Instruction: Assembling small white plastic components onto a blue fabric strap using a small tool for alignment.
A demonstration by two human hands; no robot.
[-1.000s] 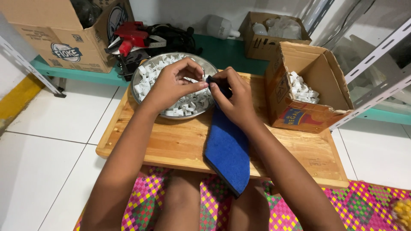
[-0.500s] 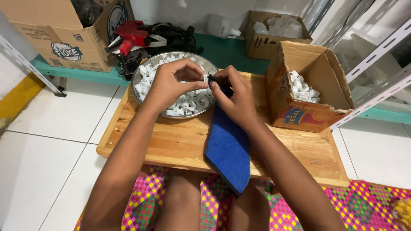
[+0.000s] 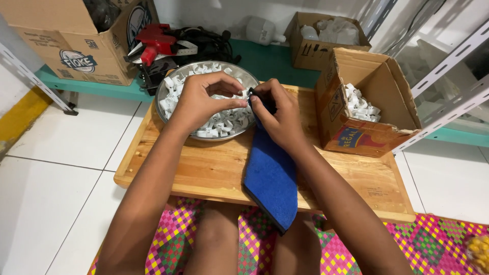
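Note:
A round metal bowl (image 3: 168, 84) full of small white plastic clips (image 3: 219, 125) sits at the back left of a wooden board (image 3: 204, 168). My left hand (image 3: 204, 99) hovers over the bowl, fingers pinched on a small white clip. My right hand (image 3: 277, 114) grips the top end of a long blue cloth (image 3: 270, 178) right beside it, the fingertips of both hands meeting. The cloth trails down across the board and hangs over its near edge.
An open cardboard box (image 3: 372, 102) with more white clips stands on the board's right side. Behind, on a green ledge (image 3: 91, 86), are a large cardboard box (image 3: 66, 35), a red tool (image 3: 155, 38), black cables and another box (image 3: 326, 40). A colourful woven mat (image 3: 433, 244) lies underfoot.
Both hands stay together at the bowl's right rim. The fingers have shifted slightly around the small clip and the cloth's top end.

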